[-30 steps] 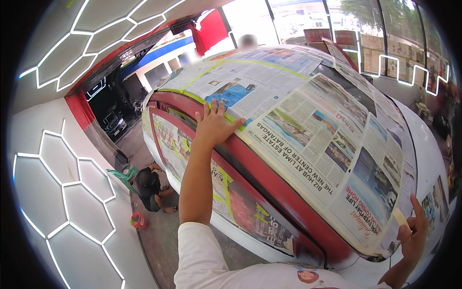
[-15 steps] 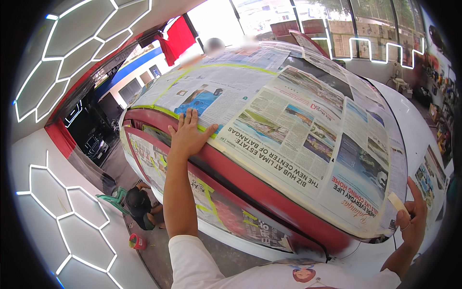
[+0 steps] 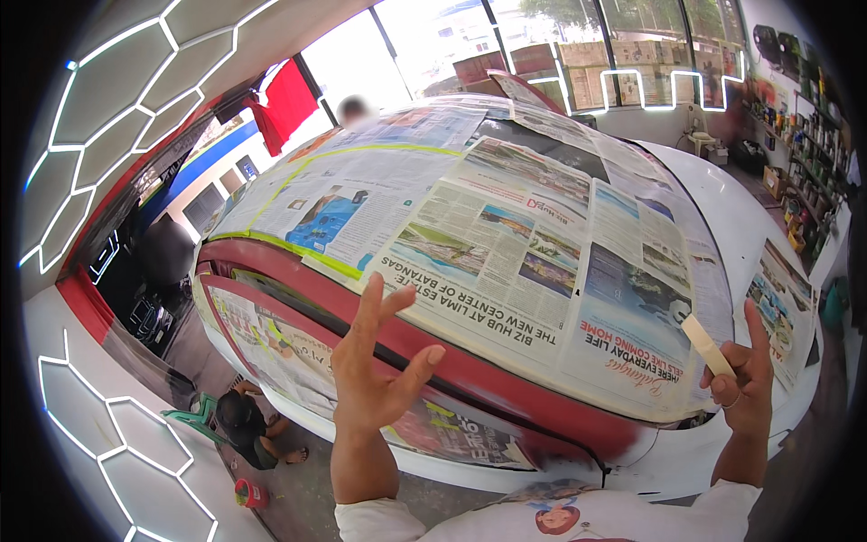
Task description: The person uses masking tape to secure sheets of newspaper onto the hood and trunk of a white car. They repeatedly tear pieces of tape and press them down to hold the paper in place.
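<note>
My left hand [image 3: 377, 361] is raised in front of the car's red roof edge [image 3: 515, 372], its fingers spread and nothing in it. At the right, my right hand [image 3: 748, 384] pinches a short strip of cream masking tape [image 3: 707, 345] between thumb and fingers. The strip sticks up from the grip, over the near right corner of the newspaper sheets [image 3: 515, 303] that cover the roof. Yellow-green tape [image 3: 312, 256] runs along the paper's left part, and pale tape lines its near edge.
Below left, a person [image 3: 248, 425] crouches beside a green chair [image 3: 194, 417] and a red bucket [image 3: 250, 492]. Another person's head [image 3: 354, 110] shows beyond the car. White bodywork [image 3: 686, 172] and a papered panel [image 3: 781, 303] lie right; shelves [image 3: 813, 154] line the far right wall.
My left hand has lifted off the papered roof edge and come nearer to me. The right hand, still holding the tape strip, has shifted slightly. The whole view has swung a little.
</note>
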Demonstrator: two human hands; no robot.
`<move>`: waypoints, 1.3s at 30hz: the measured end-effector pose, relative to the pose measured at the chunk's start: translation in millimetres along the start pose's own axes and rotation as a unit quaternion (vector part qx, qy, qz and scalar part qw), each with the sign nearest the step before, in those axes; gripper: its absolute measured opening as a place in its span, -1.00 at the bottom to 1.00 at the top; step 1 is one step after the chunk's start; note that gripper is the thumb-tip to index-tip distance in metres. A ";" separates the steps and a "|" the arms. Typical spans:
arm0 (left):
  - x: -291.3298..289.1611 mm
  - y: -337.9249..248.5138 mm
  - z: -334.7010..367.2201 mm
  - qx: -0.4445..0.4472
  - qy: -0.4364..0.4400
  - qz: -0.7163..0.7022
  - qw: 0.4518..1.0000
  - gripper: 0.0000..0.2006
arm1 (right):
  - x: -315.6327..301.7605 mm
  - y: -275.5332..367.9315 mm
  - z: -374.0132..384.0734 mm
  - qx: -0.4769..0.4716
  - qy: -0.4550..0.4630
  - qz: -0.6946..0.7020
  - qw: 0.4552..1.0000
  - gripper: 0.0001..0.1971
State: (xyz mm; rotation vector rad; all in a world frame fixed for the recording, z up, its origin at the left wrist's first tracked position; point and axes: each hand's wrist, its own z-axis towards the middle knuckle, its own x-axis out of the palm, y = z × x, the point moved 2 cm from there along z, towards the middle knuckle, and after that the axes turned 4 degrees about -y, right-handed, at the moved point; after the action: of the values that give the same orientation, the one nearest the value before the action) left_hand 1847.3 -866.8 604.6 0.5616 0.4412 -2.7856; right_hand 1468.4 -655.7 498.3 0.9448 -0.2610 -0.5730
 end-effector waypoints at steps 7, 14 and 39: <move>25.9 -30.6 -14.7 -0.004 -0.019 -0.111 0.994 -0.51 | 65.2 12.5 41.0 -0.164 0.200 -0.153 0.954 -0.04; 42.0 -21.0 -18.3 -0.175 -0.034 -0.151 0.972 -0.55 | 114.2 8.1 77.7 -0.099 0.236 -0.134 0.957 -0.04; 54.4 -27.7 -9.0 -0.065 0.066 0.016 0.996 -0.87 | 175.1 39.8 101.5 -0.192 0.389 -0.159 0.887 -0.08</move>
State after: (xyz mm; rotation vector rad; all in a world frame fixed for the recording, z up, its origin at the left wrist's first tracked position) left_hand 1793.3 -848.9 581.0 0.7176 0.6295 -2.6765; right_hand 1580.4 -807.0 582.7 0.7612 0.7221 -0.4739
